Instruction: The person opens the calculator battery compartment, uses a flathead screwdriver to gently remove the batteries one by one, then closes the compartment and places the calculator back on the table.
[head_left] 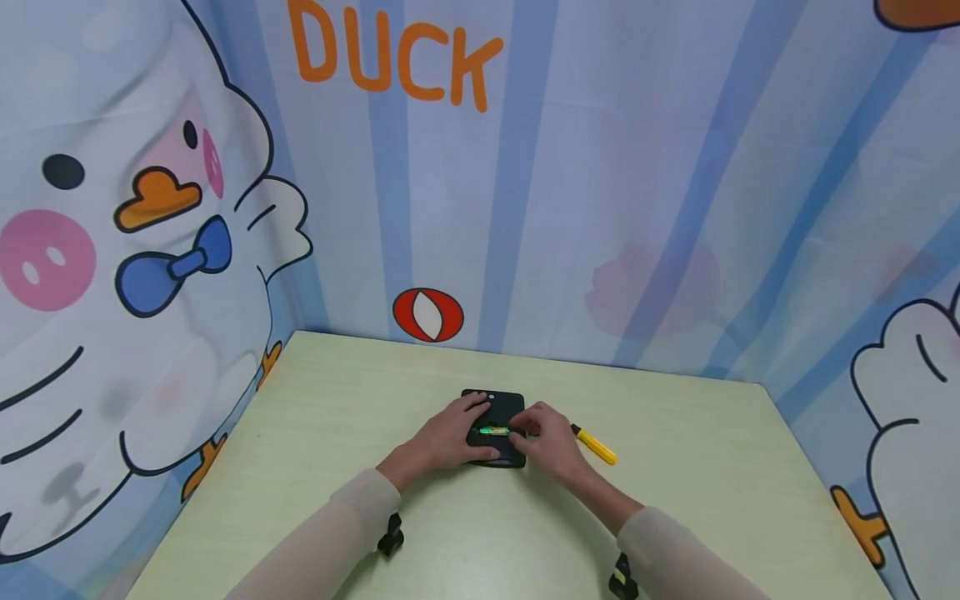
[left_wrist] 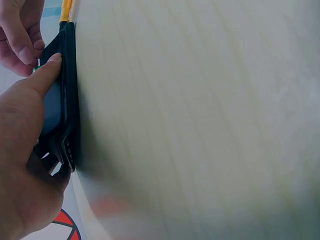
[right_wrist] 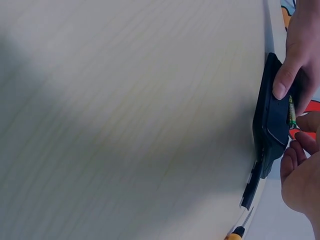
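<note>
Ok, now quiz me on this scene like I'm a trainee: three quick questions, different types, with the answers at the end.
1. Multiple choice: Seen from the head camera, where on the table does the screwdriver lie?
a) left of the black device
b) nearer the person than both sleeves
c) right of the black device

2. True or false: The left hand hangs in the air, away from the black device.

3. Fill the gap: The battery by the fingertips of the right hand is mostly ____ in colour.

Key: 1: c. 2: False, it is on the black device. 3: green.
</note>
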